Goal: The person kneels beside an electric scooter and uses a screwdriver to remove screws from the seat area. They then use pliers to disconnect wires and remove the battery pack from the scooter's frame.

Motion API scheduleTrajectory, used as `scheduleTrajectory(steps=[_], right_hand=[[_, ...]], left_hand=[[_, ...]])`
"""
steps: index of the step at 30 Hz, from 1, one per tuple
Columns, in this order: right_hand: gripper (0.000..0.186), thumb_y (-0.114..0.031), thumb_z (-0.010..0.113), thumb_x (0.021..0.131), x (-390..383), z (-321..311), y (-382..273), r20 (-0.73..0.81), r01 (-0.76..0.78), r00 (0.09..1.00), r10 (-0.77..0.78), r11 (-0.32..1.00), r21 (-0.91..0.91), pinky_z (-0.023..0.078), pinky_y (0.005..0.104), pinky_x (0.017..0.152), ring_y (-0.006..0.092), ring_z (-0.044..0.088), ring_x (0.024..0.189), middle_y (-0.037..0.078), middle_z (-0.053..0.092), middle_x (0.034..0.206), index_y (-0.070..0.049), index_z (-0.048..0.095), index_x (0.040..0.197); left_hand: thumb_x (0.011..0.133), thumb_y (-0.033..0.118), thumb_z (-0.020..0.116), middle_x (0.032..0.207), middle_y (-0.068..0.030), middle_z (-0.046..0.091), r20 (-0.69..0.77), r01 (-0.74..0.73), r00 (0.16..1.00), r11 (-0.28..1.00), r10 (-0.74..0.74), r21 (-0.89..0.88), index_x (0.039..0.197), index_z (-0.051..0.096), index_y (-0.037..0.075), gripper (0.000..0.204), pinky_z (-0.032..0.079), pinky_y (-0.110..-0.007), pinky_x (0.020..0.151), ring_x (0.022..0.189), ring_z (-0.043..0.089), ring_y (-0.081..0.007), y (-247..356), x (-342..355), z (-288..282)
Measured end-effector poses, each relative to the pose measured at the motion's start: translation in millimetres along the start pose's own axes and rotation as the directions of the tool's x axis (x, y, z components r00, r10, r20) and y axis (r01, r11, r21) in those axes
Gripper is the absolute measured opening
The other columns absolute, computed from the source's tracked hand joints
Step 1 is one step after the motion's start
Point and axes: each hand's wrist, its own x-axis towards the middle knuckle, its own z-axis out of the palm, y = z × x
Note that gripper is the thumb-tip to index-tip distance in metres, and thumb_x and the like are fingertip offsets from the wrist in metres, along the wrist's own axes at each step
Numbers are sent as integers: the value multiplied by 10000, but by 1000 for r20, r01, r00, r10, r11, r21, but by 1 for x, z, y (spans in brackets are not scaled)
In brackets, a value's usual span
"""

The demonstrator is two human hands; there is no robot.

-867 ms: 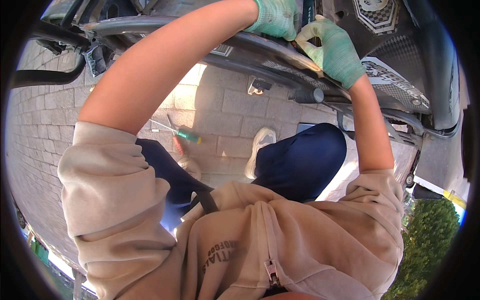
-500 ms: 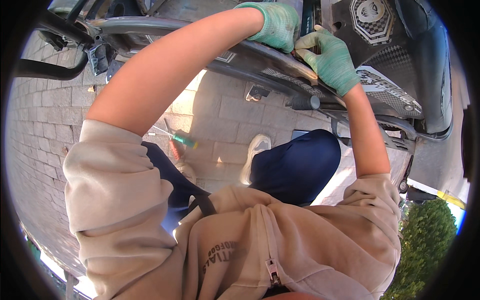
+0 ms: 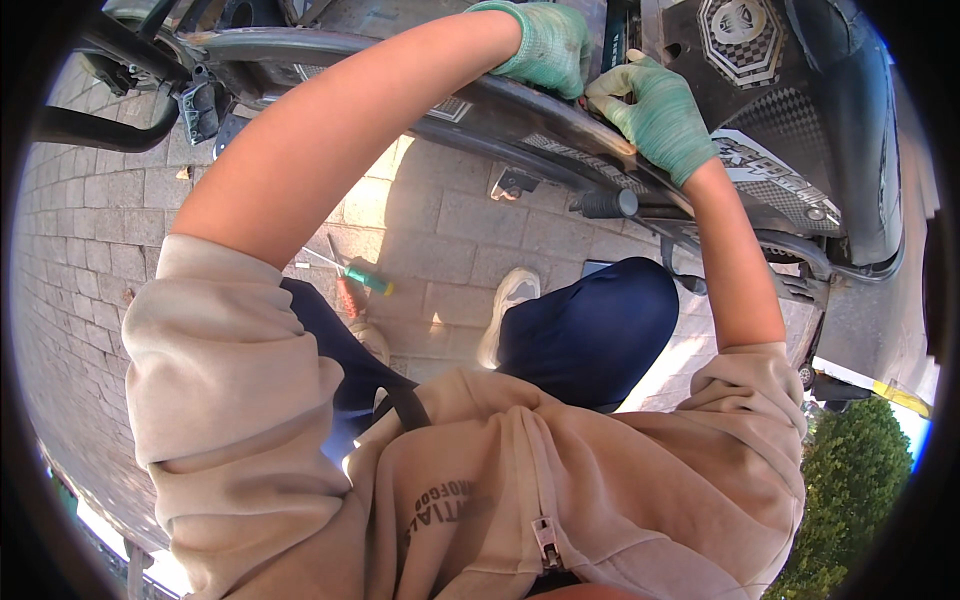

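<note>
Both my hands wear green knit gloves and reach up to a dark motorcycle (image 3: 800, 120) above me. My left hand (image 3: 540, 45) curls its fingers over the top of a dark metal frame rail (image 3: 520, 120). My right hand (image 3: 655, 110) is close beside it, thumb and fingers pinched on the same rail's upper edge. Whatever lies under the fingertips is hidden. A black rubber footpeg (image 3: 605, 203) sticks out just below my right wrist.
Two screwdrivers (image 3: 355, 280), one with a green handle and one with a red handle, lie on the grey brick paving (image 3: 90, 260). My bent knee in dark blue trousers (image 3: 590, 330) and a pale shoe (image 3: 510, 300) sit below the rail. Another black bar (image 3: 100, 130) runs at the left.
Both gloved hands stay on the rail, and the left has closed in beside the right. The view has shifted slightly. The screwdrivers have not moved.
</note>
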Motion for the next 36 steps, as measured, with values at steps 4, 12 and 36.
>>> scheduleTrajectory(steps=[4, 12, 36], right_hand=[[63, -80, 778, 789, 5, -4, 1, 71, -33, 997, 33, 999, -4, 363, 380, 1166, 221, 651, 642, 100, 715, 763, -60, 736, 832], [62, -71, 771, 782, 2, 0, 0, 11, -36, 999, 37, 999, -35, 356, 389, 1156, 220, 660, 669, 82, 707, 741, -71, 716, 812], [127, -105, 714, 837, -31, -3, -44, -252, 69, 963, -101, 989, -129, 421, 405, 1024, 271, 640, 991, 117, 689, 949, -72, 724, 959]], left_hand=[[696, 277, 716, 832, -233, 705, -40, 13, 999, 999, -11, 37, 863, 765, 19, 312, 538, -432, 726, 779, 699, -344, 0, 7, 6], [742, 154, 826, 838, -51, 741, 11, 189, 982, 961, -191, -200, 980, 801, 133, 241, 550, -326, 682, 721, 654, -140, 5, 13, 17], [755, 439, 716, 982, -158, 735, 115, -181, 979, 974, 166, 139, 993, 772, 90, 426, 521, -389, 844, 909, 689, -308, 0, 8, 2]])
